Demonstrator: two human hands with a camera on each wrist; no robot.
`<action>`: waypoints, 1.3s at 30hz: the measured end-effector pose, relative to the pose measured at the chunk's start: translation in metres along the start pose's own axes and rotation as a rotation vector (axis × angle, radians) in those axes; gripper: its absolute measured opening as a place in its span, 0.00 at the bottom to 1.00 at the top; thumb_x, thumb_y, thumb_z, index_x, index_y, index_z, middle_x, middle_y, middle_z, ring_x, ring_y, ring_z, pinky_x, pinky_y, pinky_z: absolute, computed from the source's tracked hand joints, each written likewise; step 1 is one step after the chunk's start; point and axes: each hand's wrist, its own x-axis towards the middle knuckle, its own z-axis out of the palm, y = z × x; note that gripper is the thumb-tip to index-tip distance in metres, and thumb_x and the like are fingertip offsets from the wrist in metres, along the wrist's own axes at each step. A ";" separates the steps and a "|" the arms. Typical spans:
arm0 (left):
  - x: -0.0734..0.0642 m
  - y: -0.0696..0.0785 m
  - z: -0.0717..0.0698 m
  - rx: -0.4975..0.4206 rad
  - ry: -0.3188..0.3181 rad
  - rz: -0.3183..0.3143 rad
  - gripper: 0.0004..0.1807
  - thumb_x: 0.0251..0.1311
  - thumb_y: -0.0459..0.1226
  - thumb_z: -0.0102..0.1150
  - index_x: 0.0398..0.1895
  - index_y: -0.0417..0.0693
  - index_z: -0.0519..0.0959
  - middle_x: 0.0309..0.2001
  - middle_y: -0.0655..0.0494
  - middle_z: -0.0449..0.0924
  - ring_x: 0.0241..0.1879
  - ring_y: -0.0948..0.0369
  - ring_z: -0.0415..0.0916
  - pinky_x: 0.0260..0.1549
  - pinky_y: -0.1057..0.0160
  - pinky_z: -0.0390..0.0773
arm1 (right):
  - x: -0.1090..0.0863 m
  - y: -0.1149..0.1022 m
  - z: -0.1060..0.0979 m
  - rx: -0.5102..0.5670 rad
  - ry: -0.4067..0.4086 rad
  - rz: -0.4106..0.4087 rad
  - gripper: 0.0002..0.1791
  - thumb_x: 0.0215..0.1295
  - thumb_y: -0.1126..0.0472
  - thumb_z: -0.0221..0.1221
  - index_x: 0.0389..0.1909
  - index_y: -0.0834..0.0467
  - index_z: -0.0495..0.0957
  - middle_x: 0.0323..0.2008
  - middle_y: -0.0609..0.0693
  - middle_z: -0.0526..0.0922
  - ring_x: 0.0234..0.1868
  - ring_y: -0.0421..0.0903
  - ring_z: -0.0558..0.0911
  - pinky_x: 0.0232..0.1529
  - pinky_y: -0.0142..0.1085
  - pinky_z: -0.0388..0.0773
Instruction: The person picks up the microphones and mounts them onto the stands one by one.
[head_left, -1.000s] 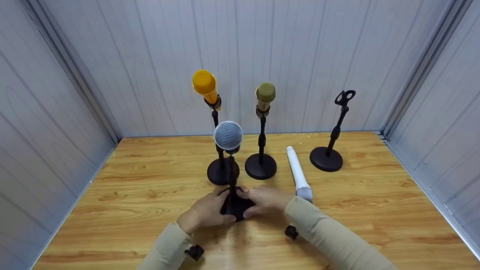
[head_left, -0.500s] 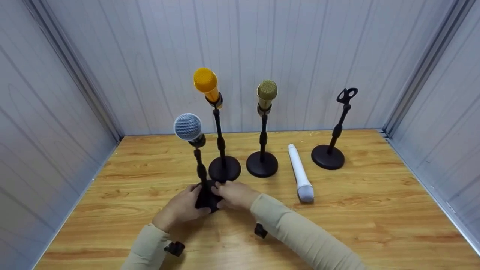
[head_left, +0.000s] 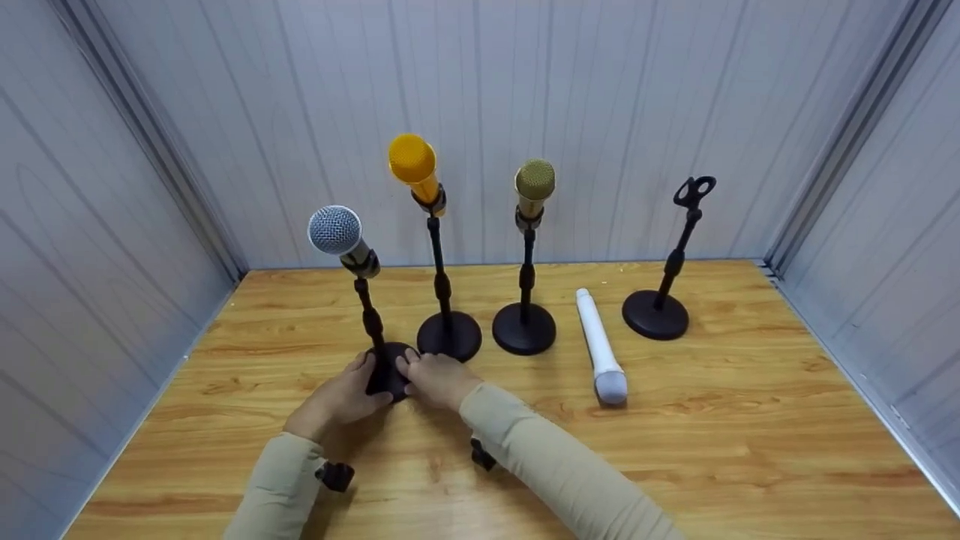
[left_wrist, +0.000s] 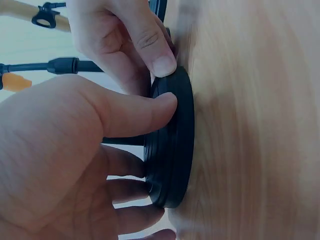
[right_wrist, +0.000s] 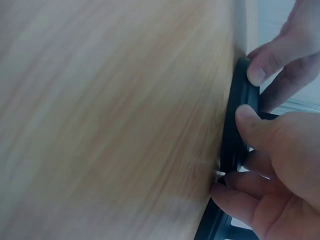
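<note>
A silver-headed microphone (head_left: pixel 335 230) sits in the clip of a black desk microphone stand (head_left: pixel 373 321). My left hand (head_left: pixel 337 397) holds the left side of that stand's round base (left_wrist: pixel 172 145), thumb on its near rim and fingers spread along the far side. At the base's right side, my right hand (head_left: pixel 439 379) grips the rim, with its thumb (right_wrist: pixel 252 125) on the near edge. In the right wrist view, the right fingers lie beside the neighbouring stand's base (right_wrist: pixel 210 220). The held base stands on or just above the table; I cannot tell which.
A stand with a yellow microphone (head_left: pixel 412 159) and one with a gold microphone (head_left: pixel 535 180) stand to the right. A white microphone (head_left: pixel 598 345) lies on the wooden table (head_left: pixel 712 435). Farther right is a stand with a bare clip (head_left: pixel 660 313). Panel walls (head_left: pixel 480 90) enclose the table.
Both hands have moved the silver-headed microphone and its stand leftward and slightly back, from in front of the yellow microphone's stand to its left. The other stands and the white microphone stay put.
</note>
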 end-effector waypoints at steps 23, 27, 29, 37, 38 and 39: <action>-0.009 0.002 0.006 0.007 -0.020 -0.024 0.41 0.78 0.42 0.49 0.77 0.25 0.42 0.76 0.22 0.36 0.73 0.29 0.44 0.66 0.33 0.57 | 0.000 0.010 0.001 0.097 -0.098 -0.066 0.30 0.80 0.55 0.51 0.78 0.55 0.59 0.76 0.58 0.61 0.50 0.52 0.85 0.51 0.35 0.81; -0.010 0.004 0.009 0.044 -0.022 -0.028 0.39 0.79 0.42 0.47 0.77 0.24 0.43 0.75 0.21 0.36 0.72 0.27 0.45 0.65 0.33 0.59 | 0.000 0.011 0.003 0.124 -0.115 -0.059 0.31 0.80 0.55 0.52 0.79 0.55 0.57 0.76 0.58 0.59 0.61 0.53 0.79 0.60 0.38 0.76; -0.009 0.005 0.010 0.081 -0.016 -0.027 0.38 0.79 0.41 0.46 0.76 0.22 0.44 0.75 0.20 0.37 0.72 0.27 0.45 0.65 0.33 0.60 | -0.001 0.012 0.003 0.141 -0.124 -0.057 0.32 0.80 0.55 0.52 0.80 0.54 0.56 0.77 0.57 0.58 0.67 0.54 0.74 0.63 0.39 0.73; -0.010 0.021 0.017 0.335 0.087 -0.037 0.33 0.77 0.41 0.49 0.73 0.23 0.57 0.71 0.20 0.53 0.69 0.30 0.58 0.60 0.33 0.66 | -0.014 0.027 -0.004 0.210 -0.162 -0.103 0.30 0.82 0.53 0.47 0.80 0.52 0.56 0.78 0.57 0.55 0.67 0.59 0.73 0.67 0.43 0.70; -0.011 0.025 0.017 0.381 0.099 -0.040 0.32 0.77 0.41 0.50 0.72 0.24 0.60 0.70 0.21 0.57 0.67 0.31 0.62 0.58 0.33 0.68 | -0.018 0.031 -0.005 0.215 -0.170 -0.123 0.29 0.82 0.54 0.47 0.79 0.52 0.57 0.78 0.56 0.55 0.64 0.58 0.76 0.65 0.42 0.72; -0.013 0.029 0.018 0.424 0.111 -0.042 0.31 0.76 0.41 0.51 0.71 0.25 0.63 0.68 0.22 0.61 0.64 0.33 0.67 0.55 0.33 0.71 | -0.022 0.035 -0.007 0.215 -0.173 -0.145 0.29 0.82 0.55 0.47 0.79 0.51 0.58 0.78 0.56 0.55 0.64 0.58 0.77 0.65 0.42 0.72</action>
